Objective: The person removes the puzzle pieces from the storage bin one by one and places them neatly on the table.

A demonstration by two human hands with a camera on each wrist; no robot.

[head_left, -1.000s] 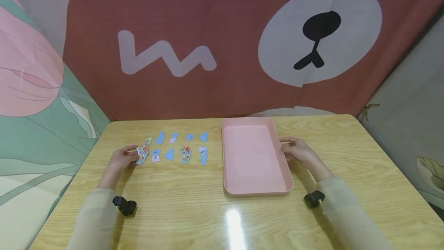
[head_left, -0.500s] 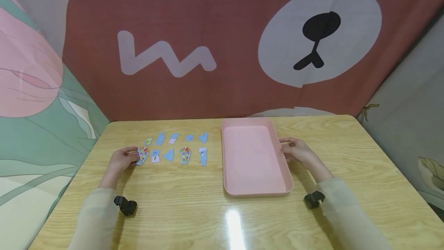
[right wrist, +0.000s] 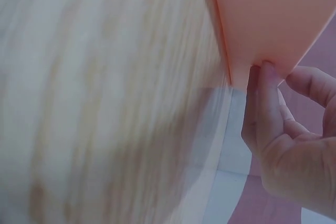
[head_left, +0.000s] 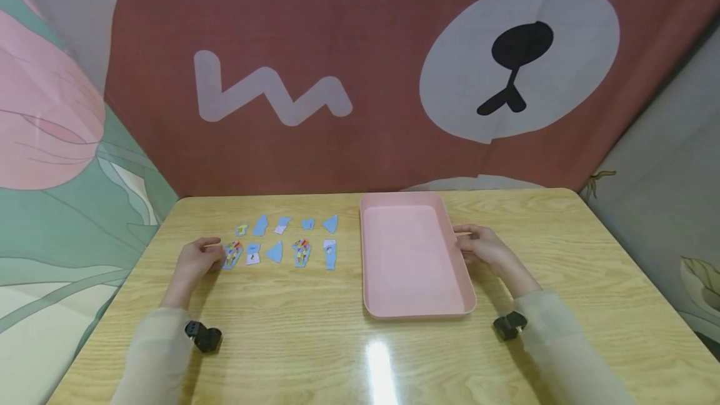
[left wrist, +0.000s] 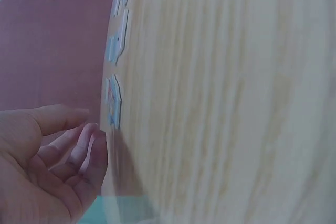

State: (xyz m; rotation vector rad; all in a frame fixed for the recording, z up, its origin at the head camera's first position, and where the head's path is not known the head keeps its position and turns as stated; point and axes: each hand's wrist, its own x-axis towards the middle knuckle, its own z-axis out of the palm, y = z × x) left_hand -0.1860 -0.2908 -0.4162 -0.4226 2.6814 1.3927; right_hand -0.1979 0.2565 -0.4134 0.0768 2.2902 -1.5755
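Note:
In the head view, my left hand (head_left: 197,261) is at the left end of two rows of flat, irregular puzzle pieces. Its fingers are loosely bent and hold nothing, right beside a blue piece with a multicoloured pattern (head_left: 232,255). The left wrist view has this piece (left wrist: 113,103) lying flat just beyond the fingertips (left wrist: 100,137). My right hand (head_left: 485,247) touches the outer right side of a pink rectangular tray (head_left: 416,305). From the right wrist, extended fingertips (right wrist: 268,69) rest against the tray wall (right wrist: 262,19), with the forefinger at its rim.
Other pieces lie apart on the wooden table (head_left: 281,330): a second multicoloured one (head_left: 301,252), a blue triangle (head_left: 274,251), a blue-and-white one (head_left: 329,254), and a small yellow-green one (head_left: 241,229) in the back row. A brown printed cloth (head_left: 382,142) hangs behind the table.
My left fingers have drawn slightly leftward from the multicoloured piece, which they touched at its edge before. The right hand and the tray have stayed in place.

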